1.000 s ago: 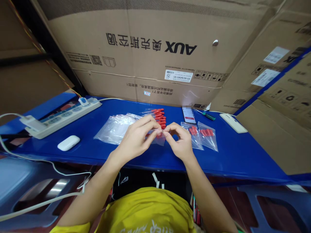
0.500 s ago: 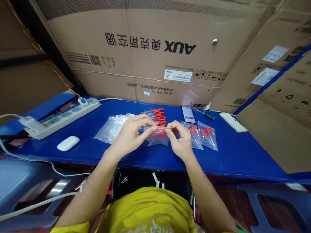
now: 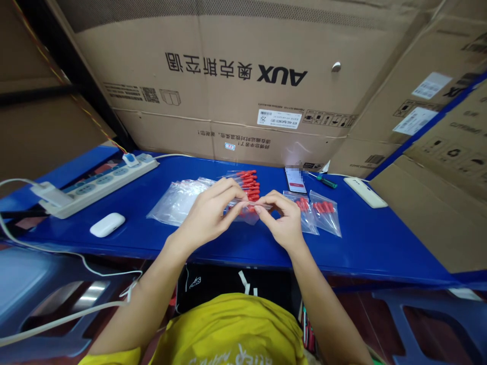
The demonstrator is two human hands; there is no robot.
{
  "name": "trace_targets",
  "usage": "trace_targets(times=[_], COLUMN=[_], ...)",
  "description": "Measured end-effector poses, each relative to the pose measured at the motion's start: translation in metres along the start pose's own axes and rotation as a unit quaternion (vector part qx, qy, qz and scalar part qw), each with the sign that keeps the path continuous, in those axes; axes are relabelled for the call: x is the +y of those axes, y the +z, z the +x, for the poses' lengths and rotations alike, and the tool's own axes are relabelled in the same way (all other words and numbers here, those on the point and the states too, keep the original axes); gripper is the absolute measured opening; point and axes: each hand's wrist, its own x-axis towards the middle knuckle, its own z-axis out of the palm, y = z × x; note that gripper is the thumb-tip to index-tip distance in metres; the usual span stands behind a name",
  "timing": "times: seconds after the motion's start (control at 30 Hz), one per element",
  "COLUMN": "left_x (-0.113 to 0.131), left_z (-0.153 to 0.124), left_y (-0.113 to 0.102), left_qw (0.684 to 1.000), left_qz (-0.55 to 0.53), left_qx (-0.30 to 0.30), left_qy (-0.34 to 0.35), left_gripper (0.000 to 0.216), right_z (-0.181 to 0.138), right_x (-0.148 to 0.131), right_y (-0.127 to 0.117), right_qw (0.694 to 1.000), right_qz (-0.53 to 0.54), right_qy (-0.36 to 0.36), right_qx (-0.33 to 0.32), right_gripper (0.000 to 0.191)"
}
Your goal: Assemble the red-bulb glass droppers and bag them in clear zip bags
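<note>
My left hand (image 3: 213,209) and my right hand (image 3: 281,217) meet over the middle of the blue table. Both pinch the upper edge of a clear plastic bag (image 3: 250,218), thumbs against forefingers. Red shows through the bag, though my fingers partly cover it. Just behind my hands lies a row of red-handled pieces (image 3: 250,183) with thin pale shafts. A pile of clear plastic bags (image 3: 171,204) is beside my left hand. To the right of my right hand, two clear bags (image 3: 325,217) hold red pieces.
A lit phone (image 3: 296,178), a green-handled screwdriver (image 3: 325,180) and a cream phone-like object (image 3: 365,191) lie at the back right. On the left are a white earbud case (image 3: 107,224) and a power strip (image 3: 102,181). Large cardboard (image 3: 228,111) stands behind the blue table (image 3: 361,243).
My hands have come closer together along the bag's edge, the left one moving slightly right. My fingertips now nearly touch. Things on the table have stayed put.
</note>
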Motion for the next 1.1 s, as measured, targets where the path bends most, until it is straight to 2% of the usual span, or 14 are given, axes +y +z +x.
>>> trace_targets(times=[0.33, 0.6, 0.87, 1.1], left_x=[-0.0019, -0.0024, -0.0006, 0.0005], left_z=[0.0000, 0.0006, 0.0002, 0.0017], left_y=[0.0015, 0.0006, 0.0049, 0.0078], left_qw=[0.999, 0.999, 0.997, 1.000], left_qz=[-0.012, 0.026, 0.068, 0.019], left_qx=[-0.021, -0.019, -0.008, 0.007], left_qy=[0.023, 0.039, 0.043, 0.022], left_gripper=[0.011, 0.011, 0.012, 0.016], right_z=[0.0001, 0.0002, 0.0003, 0.0004], right_x=[-0.0031, -0.0023, -0.0016, -0.0030], right_y=[-0.0012, -0.0003, -0.0031, -0.0022], right_qw=[1.000, 0.999, 0.998, 0.997], right_qz=[-0.025, -0.027, -0.053, -0.068], right_qy=[-0.009, -0.006, -0.031, -0.030], right_qx=[-0.009, -0.024, -0.015, 0.002], right_gripper=[0.010, 0.004, 0.008, 0.009])
